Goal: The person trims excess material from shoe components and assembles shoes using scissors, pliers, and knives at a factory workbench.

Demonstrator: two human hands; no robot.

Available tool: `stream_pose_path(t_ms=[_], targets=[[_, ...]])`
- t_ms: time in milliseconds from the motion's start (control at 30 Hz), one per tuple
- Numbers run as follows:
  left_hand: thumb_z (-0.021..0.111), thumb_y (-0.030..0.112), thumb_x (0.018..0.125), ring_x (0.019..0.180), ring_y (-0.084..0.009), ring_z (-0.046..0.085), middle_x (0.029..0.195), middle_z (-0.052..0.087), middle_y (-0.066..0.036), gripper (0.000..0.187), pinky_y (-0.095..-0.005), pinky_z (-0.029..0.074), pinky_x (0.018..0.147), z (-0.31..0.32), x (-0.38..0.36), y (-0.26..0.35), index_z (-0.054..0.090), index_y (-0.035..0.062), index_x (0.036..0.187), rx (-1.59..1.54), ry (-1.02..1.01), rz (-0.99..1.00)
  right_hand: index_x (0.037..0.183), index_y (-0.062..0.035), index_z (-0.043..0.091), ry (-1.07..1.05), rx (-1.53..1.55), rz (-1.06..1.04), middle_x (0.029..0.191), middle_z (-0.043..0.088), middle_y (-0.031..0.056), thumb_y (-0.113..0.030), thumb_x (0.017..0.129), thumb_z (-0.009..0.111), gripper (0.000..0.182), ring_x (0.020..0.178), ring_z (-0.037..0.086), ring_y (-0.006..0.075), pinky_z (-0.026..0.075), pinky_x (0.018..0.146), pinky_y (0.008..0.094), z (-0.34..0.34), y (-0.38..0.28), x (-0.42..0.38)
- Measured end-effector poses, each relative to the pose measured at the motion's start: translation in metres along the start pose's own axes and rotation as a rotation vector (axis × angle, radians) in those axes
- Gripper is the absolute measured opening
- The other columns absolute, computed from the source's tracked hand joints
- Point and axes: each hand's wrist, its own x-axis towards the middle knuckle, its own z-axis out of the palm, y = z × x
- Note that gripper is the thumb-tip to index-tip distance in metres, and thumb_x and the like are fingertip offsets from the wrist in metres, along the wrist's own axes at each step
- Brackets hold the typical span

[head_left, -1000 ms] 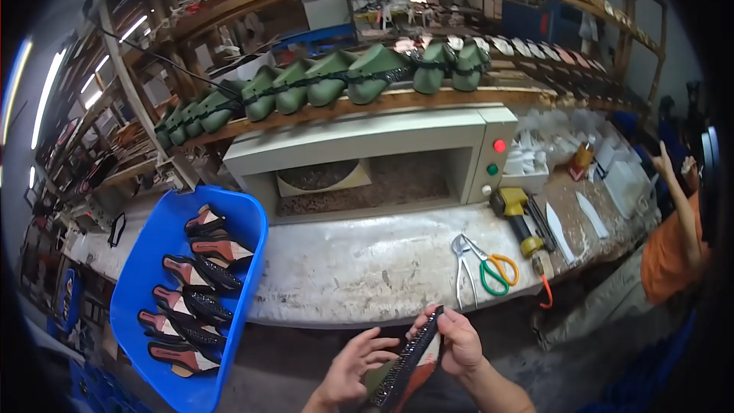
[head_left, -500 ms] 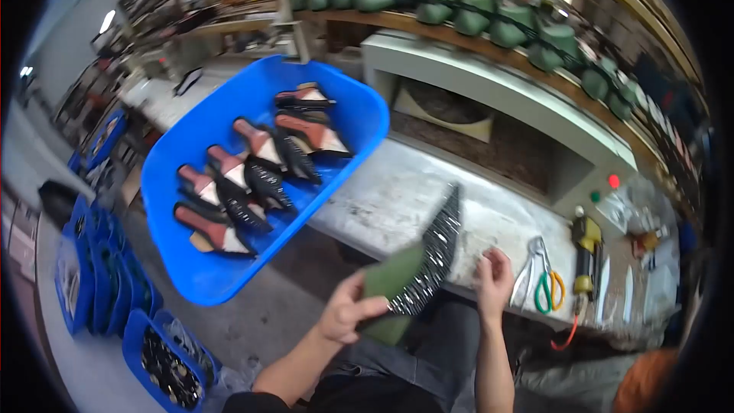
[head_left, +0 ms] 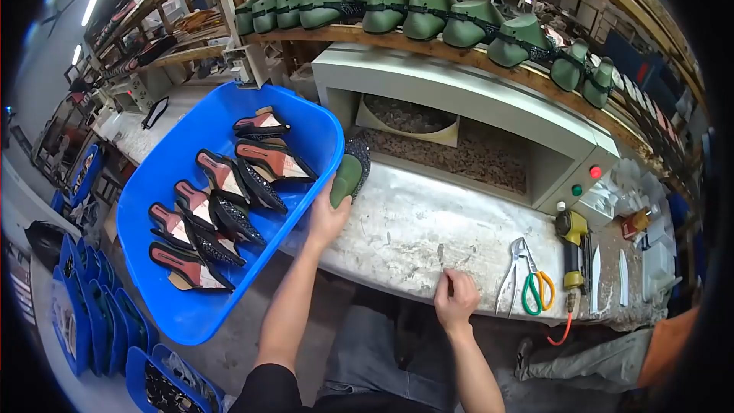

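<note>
My left hand (head_left: 329,218) is closed around a green shoe last (head_left: 348,177) that has a black sequined upper (head_left: 361,154) on it. It holds the last upright over the bench, just outside the right rim of a large blue tub (head_left: 222,313). Inside that tub lie several black sequined shoes with reddish-pink insoles (head_left: 264,159). My right hand (head_left: 457,296) rests at the front edge of the white workbench (head_left: 397,222), fingers loosely curled with nothing visible in them. To its right are pincers (head_left: 514,275) and scissors with green and orange handles (head_left: 537,291).
A yellow-and-black power tool (head_left: 571,248) and white blades (head_left: 596,279) lie on the bench's right side. Behind stands a white open-fronted machine (head_left: 459,84), below a shelf of green lasts (head_left: 459,19). Stacked blue tubs (head_left: 92,306) are at left. Another person's leg (head_left: 596,359) shows at right.
My left hand has carried the last up and left from over my lap to beside the tub. My right hand is lower and farther left in view. The camera view has shifted.
</note>
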Motion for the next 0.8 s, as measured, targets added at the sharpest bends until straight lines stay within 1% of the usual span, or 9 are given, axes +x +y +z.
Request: stream_pose_path(t_ms=[200, 267, 367, 467, 500, 600, 700, 767, 800], targets=[[0.07, 0.002, 0.088, 0.127, -0.0443, 0.065, 0.143, 0.064, -0.026, 0.057, -0.0428, 0.054, 0.107, -0.004, -0.033, 0.037, 0.06, -0.0044, 0.143, 0.339, 0.017, 0.002, 0.102, -0.0046, 0.074, -0.06, -0.05, 0.045, 0.09, 0.074, 0.0091, 0.005, 0.085, 0.071, 0.02, 0.073, 0.065, 0.0279, 0.053, 0.069, 0.0365, -0.012, 0.004, -0.012], [0.073, 0.0, 0.083, 0.125, -0.0394, 0.066, 0.145, 0.063, -0.026, 0.061, -0.0438, 0.054, 0.106, -0.025, -0.084, 0.075, 0.063, -0.0013, 0.143, 0.326, 0.132, 0.226, 0.102, -0.0044, 0.074, -0.095, -0.043, 0.047, 0.091, 0.074, 0.0093, 0.005, 0.085, 0.071, 0.02, 0.074, 0.065, 0.0285, 0.053, 0.07, 0.0369, 0.0, 0.005, -0.014], [0.074, -0.003, 0.078, 0.087, -0.027, 0.076, 0.11, 0.079, -0.016, 0.033, -0.0337, 0.061, 0.082, -0.106, -0.119, 0.152, 0.079, -0.0005, 0.11, 0.094, -0.032, 0.279, 0.103, -0.0038, 0.074, -0.038, 0.038, -0.017, 0.092, 0.074, 0.0104, 0.006, 0.086, 0.07, 0.02, 0.076, 0.065, 0.0299, 0.054, 0.072, 0.0376, 0.008, 0.003, -0.012], [0.073, -0.001, 0.079, 0.077, -0.0232, 0.074, 0.096, 0.08, -0.01, 0.027, -0.0313, 0.059, 0.073, -0.202, -0.098, 0.174, 0.079, 0.0019, 0.105, 0.309, 0.046, 0.142, 0.103, -0.0032, 0.073, -0.068, 0.077, 0.025, 0.093, 0.074, 0.0114, 0.006, 0.086, 0.07, 0.019, 0.078, 0.065, 0.0311, 0.055, 0.075, 0.0382, 0.005, -0.002, -0.009], [0.073, 0.0, 0.08, 0.074, -0.0234, 0.072, 0.097, 0.079, -0.012, 0.027, -0.0311, 0.058, 0.072, -0.222, -0.074, 0.159, 0.078, -0.0008, 0.107, 0.376, 0.126, 0.239, 0.102, -0.0031, 0.073, -0.075, 0.082, 0.016, 0.093, 0.074, 0.0116, 0.006, 0.086, 0.07, 0.019, 0.078, 0.065, 0.0312, 0.055, 0.075, 0.0383, 0.006, -0.002, -0.01], [0.073, 0.01, 0.087, 0.079, -0.028, 0.074, 0.104, 0.079, -0.016, 0.03, -0.0351, 0.059, 0.074, -0.268, 0.011, 0.119, 0.073, -0.0067, 0.112, 0.381, 0.042, -0.111, 0.102, -0.0027, 0.073, -0.077, 0.067, -0.009, 0.093, 0.074, 0.0121, 0.006, 0.086, 0.07, 0.019, 0.077, 0.065, 0.0317, 0.055, 0.075, 0.0388, 0.006, 0.004, -0.011], [0.071, 0.03, 0.091, 0.086, -0.035, 0.075, 0.106, 0.08, -0.017, 0.044, -0.042, 0.06, 0.077, -0.292, 0.079, -0.008, 0.074, -0.0057, 0.116, 0.574, 0.052, -0.171, 0.1, -0.0024, 0.073, -0.076, 0.044, 0.032, 0.09, 0.073, 0.0121, 0.008, 0.085, 0.068, 0.019, 0.076, 0.065, 0.0317, 0.055, 0.074, 0.0387, 0.007, 0.0, -0.012], [0.064, 0.052, 0.094, 0.093, -0.0413, 0.075, 0.107, 0.079, -0.021, 0.065, -0.0466, 0.059, 0.083, -0.286, 0.12, -0.064, 0.072, -0.0052, 0.122, 0.931, -0.202, -0.676, 0.098, -0.003, 0.074, -0.049, -0.01, 0.021, 0.087, 0.072, 0.0112, 0.007, 0.082, 0.069, 0.019, 0.073, 0.064, 0.0311, 0.054, 0.071, 0.0383, 0.005, -0.005, -0.012], [0.057, 0.063, 0.095, 0.103, -0.0445, 0.072, 0.115, 0.075, -0.027, 0.077, -0.0466, 0.057, 0.091, -0.28, 0.121, -0.08, 0.071, -0.0063, 0.126, 0.778, -0.248, -0.68, 0.095, -0.004, 0.074, -0.03, -0.022, 0.002, 0.085, 0.072, 0.0101, 0.006, 0.08, 0.069, 0.019, 0.071, 0.063, 0.0303, 0.053, 0.069, 0.0379, 0.001, -0.003, -0.016]])
